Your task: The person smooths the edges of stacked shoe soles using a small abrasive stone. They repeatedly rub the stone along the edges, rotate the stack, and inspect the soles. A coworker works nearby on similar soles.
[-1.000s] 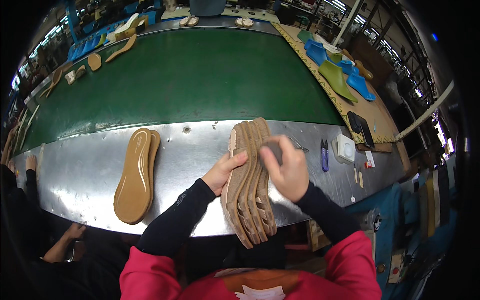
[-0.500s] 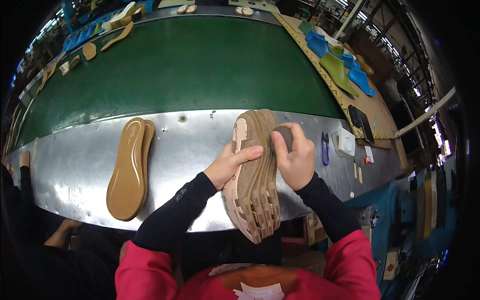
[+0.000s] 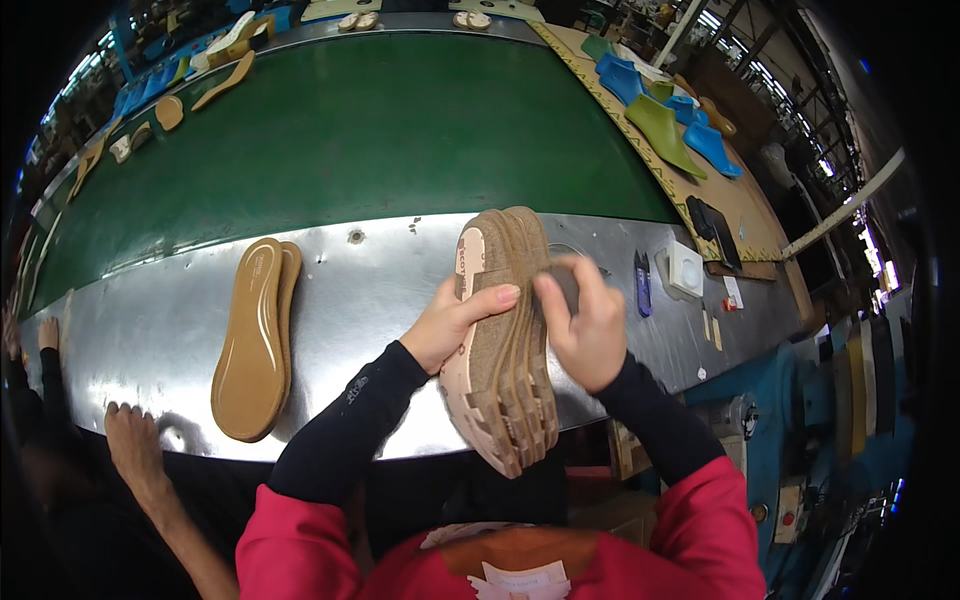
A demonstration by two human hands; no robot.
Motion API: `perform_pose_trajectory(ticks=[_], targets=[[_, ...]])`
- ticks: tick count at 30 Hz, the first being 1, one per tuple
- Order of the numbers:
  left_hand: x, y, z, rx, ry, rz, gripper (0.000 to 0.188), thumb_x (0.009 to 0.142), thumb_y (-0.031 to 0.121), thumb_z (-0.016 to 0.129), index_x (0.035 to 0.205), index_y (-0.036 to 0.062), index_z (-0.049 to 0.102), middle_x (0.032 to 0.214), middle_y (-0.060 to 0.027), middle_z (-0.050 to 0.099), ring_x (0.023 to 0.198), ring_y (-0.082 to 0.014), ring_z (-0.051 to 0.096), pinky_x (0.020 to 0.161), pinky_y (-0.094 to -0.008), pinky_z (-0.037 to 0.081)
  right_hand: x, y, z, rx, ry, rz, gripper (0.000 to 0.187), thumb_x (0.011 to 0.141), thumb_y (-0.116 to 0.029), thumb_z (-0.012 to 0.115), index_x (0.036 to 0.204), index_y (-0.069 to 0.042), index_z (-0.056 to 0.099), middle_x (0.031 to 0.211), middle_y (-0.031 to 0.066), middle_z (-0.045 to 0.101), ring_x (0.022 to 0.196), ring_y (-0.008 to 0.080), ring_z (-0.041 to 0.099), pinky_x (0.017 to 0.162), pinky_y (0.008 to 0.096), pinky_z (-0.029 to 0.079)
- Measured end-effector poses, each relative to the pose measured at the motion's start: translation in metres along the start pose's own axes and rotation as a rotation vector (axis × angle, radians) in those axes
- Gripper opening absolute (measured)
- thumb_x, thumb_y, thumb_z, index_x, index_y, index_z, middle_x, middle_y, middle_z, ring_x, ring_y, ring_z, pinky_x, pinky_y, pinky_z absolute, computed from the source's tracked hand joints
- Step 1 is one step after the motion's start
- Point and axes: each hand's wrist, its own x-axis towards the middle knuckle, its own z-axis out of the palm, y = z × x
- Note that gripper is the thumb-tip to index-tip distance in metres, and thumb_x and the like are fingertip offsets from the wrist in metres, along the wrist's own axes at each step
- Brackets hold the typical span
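insoles [image 3: 497, 345] stacked at frame centre, clasped by left hand [image 3: 450, 325], while right hand [image 3: 590, 325], pinching what may be a dark pad [image 3: 565, 287], presumably rubs their edge, the next stroke needing steady pressure.

Glare brightens the metal tabletop [image 3: 345, 310]; fisheye edges curve darkly.

The chest of the garment carries a brown panel [image 3: 520, 552], with a white, ragged-edged label [image 3: 520, 580] over its lower part. Either side of that panel spread the crimson-pink shirt sleeves [image 3: 300, 545], loose and plain. Farther out from it, snug black arm sleeves [image 3: 350, 430] run to the wrists, the left one bearing small pale lettering [image 3: 357, 388]. Beyond the panel show black trousers [image 3: 460, 500]. Left hand [image 3: 440, 330] and right hand [image 3: 590, 330] are gloveless.
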Motion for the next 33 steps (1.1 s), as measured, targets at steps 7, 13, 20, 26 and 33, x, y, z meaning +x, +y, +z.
perform_pose_trajectory(ticks=[7,13,20,26,33], targets=[[-0.001,0.001,-0.002,-0.01,-0.021,0.019,0.057,0.089,0.025,0.07,0.133,-0.002,0.045,0.117,-0.0119,0.06,0.105,-0.0185,0.062,0.09,-0.0326,0.052,-0.001,0.004,0.0,0.071,0.018,-0.132,0.017,0.089,-0.008,0.066,0.1,0.002,0.059,0.064,0.0187,0.061,0.053,0.0349,0.063,0.046,0.0402,0.045],[-0.003,0.003,-0.007,0.015,-0.053,-0.015,0.067,0.089,0.026,0.067,0.141,-0.0013,0.035,0.126,-0.0141,0.055,0.112,-0.0217,0.06,0.095,-0.0355,0.052,-0.007,0.0,0.003,0.115,-0.001,-0.216,0.015,0.088,-0.008,0.066,0.098,0.001,0.059,0.063,0.0178,0.06,0.052,0.0344,0.063,0.046,0.0402,0.046],[0.0,-0.003,-0.012,-0.045,-0.093,-0.013,0.067,0.088,0.027,0.067,0.14,-0.0013,0.036,0.124,-0.0156,0.057,0.108,-0.0241,0.063,0.092,-0.0369,0.054,0.031,0.013,-0.002,0.021,0.174,-0.096,0.017,0.089,-0.008,0.067,0.101,0.002,0.06,0.076,0.018,0.067,0.066,0.0311,0.069,0.057,0.0346,0.052],[-0.001,-0.007,-0.018,-0.067,-0.046,-0.016,0.068,0.088,0.029,0.067,0.141,-0.0004,0.036,0.124,-0.0157,0.057,0.109,-0.0242,0.063,0.094,-0.0373,0.054,0.011,-0.011,-0.007,0.066,-0.022,-0.349,0.019,0.088,-0.008,0.068,0.102,0.003,0.059,0.079,0.018,0.067,0.069,0.0305,0.07,0.061,0.0332,0.053],[-0.001,-0.007,-0.02,-0.051,-0.084,-0.023,0.069,0.088,0.029,0.067,0.141,0.0002,0.035,0.128,-0.0153,0.055,0.112,-0.0241,0.061,0.095,-0.0374,0.053,0.032,0.001,-0.006,0.034,0.134,-0.35,0.016,0.086,-0.013,0.07,0.096,-0.004,0.061,0.069,0.0122,0.064,0.057,0.0291,0.064,0.049,0.0374,0.048]])
